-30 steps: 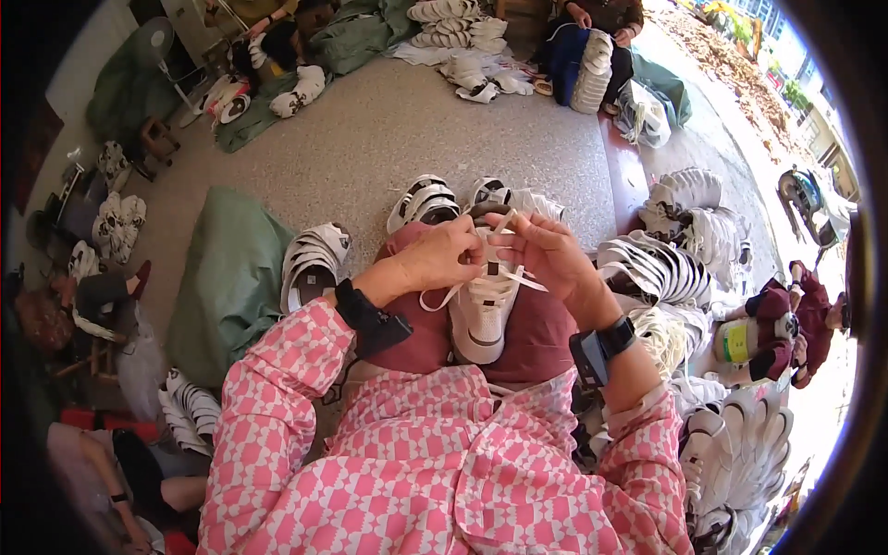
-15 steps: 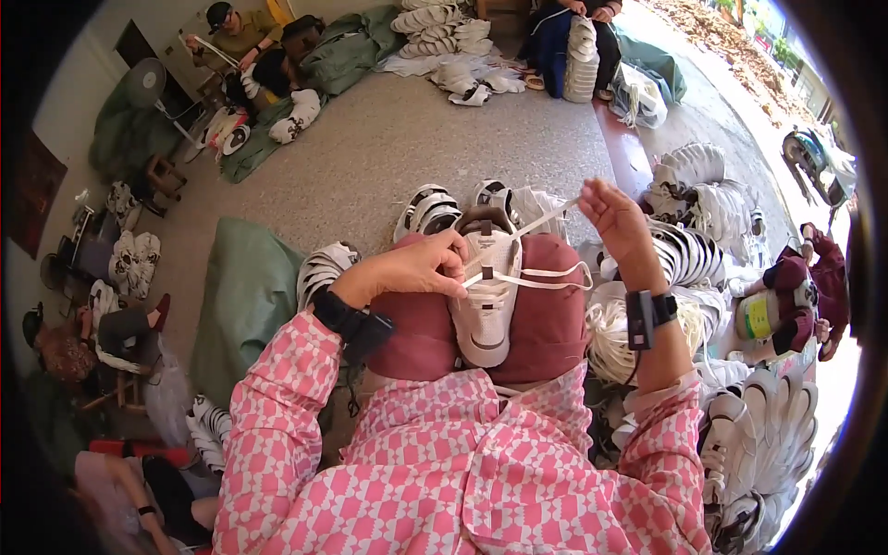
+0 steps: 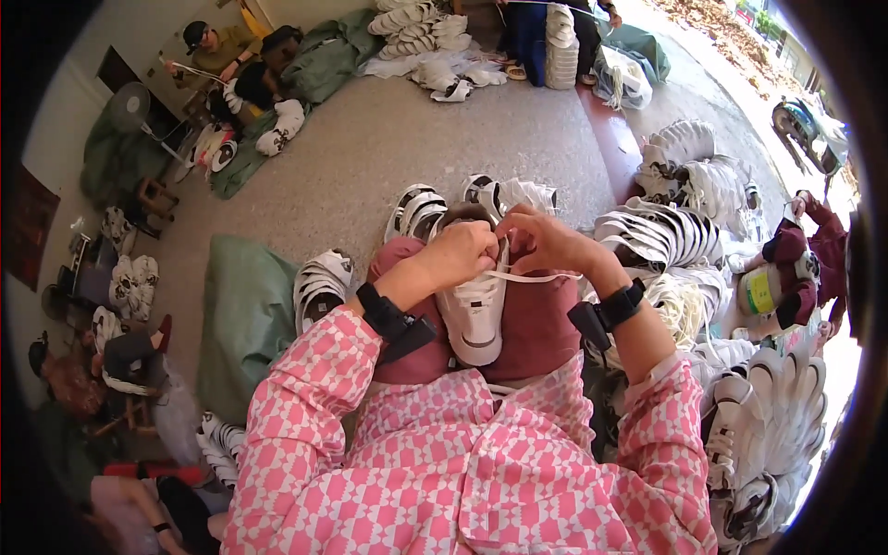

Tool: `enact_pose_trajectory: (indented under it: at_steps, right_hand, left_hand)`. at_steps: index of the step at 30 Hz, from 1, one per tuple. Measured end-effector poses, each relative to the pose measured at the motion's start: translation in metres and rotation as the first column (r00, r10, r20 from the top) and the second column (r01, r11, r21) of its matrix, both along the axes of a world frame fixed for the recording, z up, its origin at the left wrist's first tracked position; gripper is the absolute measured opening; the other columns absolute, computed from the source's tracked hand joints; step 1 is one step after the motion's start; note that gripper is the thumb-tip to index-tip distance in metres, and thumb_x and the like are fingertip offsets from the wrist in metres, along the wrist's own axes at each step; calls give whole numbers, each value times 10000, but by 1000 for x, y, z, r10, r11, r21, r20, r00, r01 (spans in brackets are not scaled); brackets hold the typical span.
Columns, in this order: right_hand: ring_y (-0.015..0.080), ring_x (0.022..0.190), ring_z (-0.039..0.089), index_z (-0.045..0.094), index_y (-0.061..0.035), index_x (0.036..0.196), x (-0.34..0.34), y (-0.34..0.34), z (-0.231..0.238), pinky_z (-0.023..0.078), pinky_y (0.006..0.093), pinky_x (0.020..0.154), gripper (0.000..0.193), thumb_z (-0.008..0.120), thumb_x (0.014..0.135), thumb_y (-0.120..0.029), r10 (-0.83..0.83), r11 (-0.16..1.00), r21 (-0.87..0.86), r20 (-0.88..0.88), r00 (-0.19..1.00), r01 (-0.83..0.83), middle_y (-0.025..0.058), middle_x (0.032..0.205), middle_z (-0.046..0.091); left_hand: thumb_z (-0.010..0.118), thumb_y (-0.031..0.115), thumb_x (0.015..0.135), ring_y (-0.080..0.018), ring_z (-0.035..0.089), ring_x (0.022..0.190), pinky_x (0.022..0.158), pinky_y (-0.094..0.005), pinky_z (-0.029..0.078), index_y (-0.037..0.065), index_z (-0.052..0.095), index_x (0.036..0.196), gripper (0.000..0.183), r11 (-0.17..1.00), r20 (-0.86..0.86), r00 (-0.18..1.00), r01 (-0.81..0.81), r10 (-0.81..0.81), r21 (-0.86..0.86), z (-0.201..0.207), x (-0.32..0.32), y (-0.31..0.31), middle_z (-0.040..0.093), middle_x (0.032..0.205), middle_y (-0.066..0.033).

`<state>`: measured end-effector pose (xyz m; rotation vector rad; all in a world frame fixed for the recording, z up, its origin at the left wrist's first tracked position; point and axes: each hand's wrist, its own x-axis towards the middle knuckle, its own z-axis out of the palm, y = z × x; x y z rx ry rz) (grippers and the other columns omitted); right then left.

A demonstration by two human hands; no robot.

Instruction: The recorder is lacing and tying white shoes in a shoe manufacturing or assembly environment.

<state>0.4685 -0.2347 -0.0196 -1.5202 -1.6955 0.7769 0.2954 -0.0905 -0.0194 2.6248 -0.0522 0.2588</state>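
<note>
A white sneaker (image 3: 476, 324) rests between my knees with its toe toward me. My left hand (image 3: 455, 254) is closed over its upper lacing, thumb and fingers pinched together at the lace. Just to the right, my right hand (image 3: 552, 242) bends over the shoe's opening with curled fingers, its fingertips meeting the lace near the top eyelets. A white shoelace (image 3: 541, 277) runs from the lacing out to the right, under my right hand and across my right knee. My fingers hide the shoe's tongue and upper eyelets, so the exact grip is partly covered.
Nested white shoes (image 3: 659, 233) and a bundle of pale laces (image 3: 675, 310) lie at my right, with more shoes (image 3: 763, 425) nearer. Shoes (image 3: 322, 282) and a green sheet (image 3: 242, 310) are at my left. Several people sit working around the room, beyond a speckled floor (image 3: 370, 153).
My right hand has come down and left from its raised position, where it drew the lace out, to the shoe's top. My left hand has moved slightly up the shoe.
</note>
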Motion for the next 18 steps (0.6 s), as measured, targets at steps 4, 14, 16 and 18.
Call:
enact_pose_trajectory:
  at_steps: [4, 14, 16, 18]
  right_hand:
    - [221, 864, 633, 606, -53, 1058, 1, 5, -3, 529, 328, 759, 454, 816, 655, -35, 21, 999, -28, -3, 1000, -21, 79, 1058, 497]
    - [224, 876, 550, 623, -56, 888, 1, 5, -14, 472, 323, 747, 359, 865, 627, -106, -33, 984, 177, 64, 997, 22, 77, 968, 510]
    - [226, 881, 546, 630, -58, 900, 1, 5, -15, 463, 324, 759, 340, 856, 673, -171, -29, 992, 119, -23, 999, 31, 78, 958, 508]
    - [228, 886, 541, 638, -59, 912, 0, 5, -15, 454, 324, 771, 335, 847, 719, -235, -22, 997, 71, -118, 993, 30, 79, 948, 505]
  left_hand:
    - [682, 131, 726, -288, 642, 841, 762, -396, 507, 52, 685, 797, 107, 986, -117, 992, -72, 54, -148, -2, 0, 2, 638, 862, -106]
    - [679, 153, 740, -284, 645, 830, 747, -394, 505, 86, 707, 831, 117, 998, -51, 997, -51, 50, -26, -4, 1, -4, 638, 849, -84]
    - [674, 162, 747, -299, 640, 822, 744, -398, 503, 80, 703, 831, 121, 997, -32, 999, -46, 44, -61, -4, -1, -2, 634, 849, -93]
    - [681, 149, 755, -276, 641, 801, 727, -382, 502, 71, 697, 826, 107, 998, 58, 998, -28, 32, -63, -4, -4, -1, 623, 829, -90]
